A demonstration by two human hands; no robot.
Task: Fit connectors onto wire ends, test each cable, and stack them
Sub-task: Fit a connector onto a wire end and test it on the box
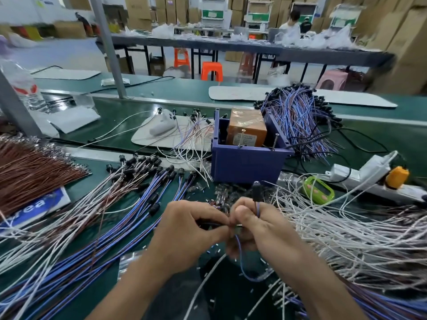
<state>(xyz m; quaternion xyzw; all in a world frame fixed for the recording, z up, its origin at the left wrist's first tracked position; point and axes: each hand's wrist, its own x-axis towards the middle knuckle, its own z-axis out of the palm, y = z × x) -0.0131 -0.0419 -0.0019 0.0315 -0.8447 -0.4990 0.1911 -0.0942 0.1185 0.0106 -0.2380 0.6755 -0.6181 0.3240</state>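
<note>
My left hand and my right hand meet at the centre, low over the green bench. Both pinch the ends of a thin blue cable that loops down below my fingers. A black barrel plug on that cable sticks up above my right hand. What sits between my fingertips is too small to make out. A heap of small clear connectors lies just beyond my hands. Finished blue and brown cables with black plugs fan out to the left.
A purple bin holding an orange box stands behind my hands. White wires pile up at right, brown wires at far left. A green timer and a white power strip lie at right. Another cable bundle rests behind the bin.
</note>
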